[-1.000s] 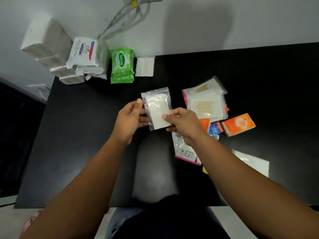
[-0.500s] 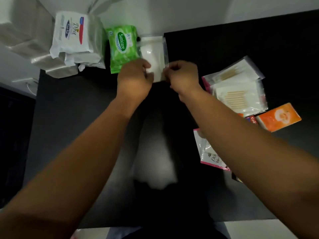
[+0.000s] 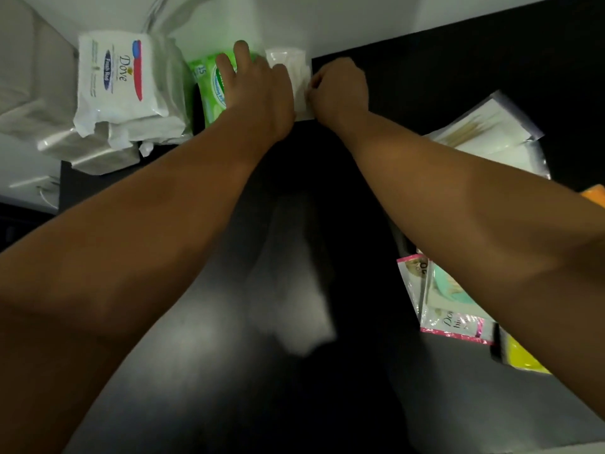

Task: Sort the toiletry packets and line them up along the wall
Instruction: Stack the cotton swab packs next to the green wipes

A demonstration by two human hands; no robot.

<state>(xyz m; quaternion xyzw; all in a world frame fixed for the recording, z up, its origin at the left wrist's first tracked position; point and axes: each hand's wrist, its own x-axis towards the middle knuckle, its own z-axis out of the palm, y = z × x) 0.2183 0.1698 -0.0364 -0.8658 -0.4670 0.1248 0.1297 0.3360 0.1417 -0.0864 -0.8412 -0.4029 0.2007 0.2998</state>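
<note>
A clear packet with a white pad (image 3: 296, 70) stands against the white wall, right of the green wipes pack (image 3: 209, 90). My left hand (image 3: 258, 83) lies over the green pack with its fingers spread and its thumb side on the clear packet. My right hand (image 3: 337, 85) pinches the packet's right edge. Left of the green pack leans the white Dove soap pack (image 3: 114, 83). More packets lie at the right: clear cotton-bud bags (image 3: 484, 129), a pink-edged Dove sachet (image 3: 448, 309), a yellow packet (image 3: 520, 355) and an orange packet (image 3: 594, 194).
The black table (image 3: 229, 355) meets the white wall (image 3: 360, 18) at its far edge. White tissue stacks (image 3: 39, 103) stand at the far left, beyond the table's corner. My forearms cross the middle of the table.
Both hands carried the clear packet from mid-table up to the wall and set it right of the green pack. My left hand has spread over the green pack.
</note>
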